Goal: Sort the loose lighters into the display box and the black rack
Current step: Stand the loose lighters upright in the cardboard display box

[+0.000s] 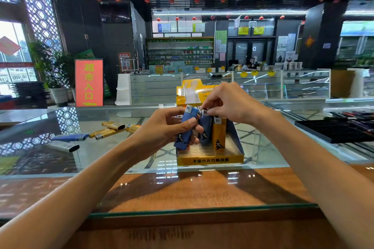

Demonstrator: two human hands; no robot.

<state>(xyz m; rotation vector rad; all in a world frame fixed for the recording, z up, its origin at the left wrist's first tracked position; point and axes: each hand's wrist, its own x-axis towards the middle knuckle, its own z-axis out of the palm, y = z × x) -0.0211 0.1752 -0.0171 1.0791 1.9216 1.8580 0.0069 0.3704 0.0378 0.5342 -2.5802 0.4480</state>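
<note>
Head view: the display box (210, 160) holds only a few upright lighters, with most slots bare. Several loose lighters (105, 133) lie on the worktop (182, 190) left of the box, and the black rack (334, 131) sits well to its right. The left hand (166, 127) has its fingers curled round a blue lighter (185, 129) above the box. The right hand (228, 103) pinches the cap of a second blue lighter (205, 127) standing inside.

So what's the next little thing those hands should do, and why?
Probably the right hand should seat the standing blue lighter it pinches by the top fully into the display box, beside the yellow lighter, then let go. The left hand grips a tilted blue lighter waiting for a slot.
</note>
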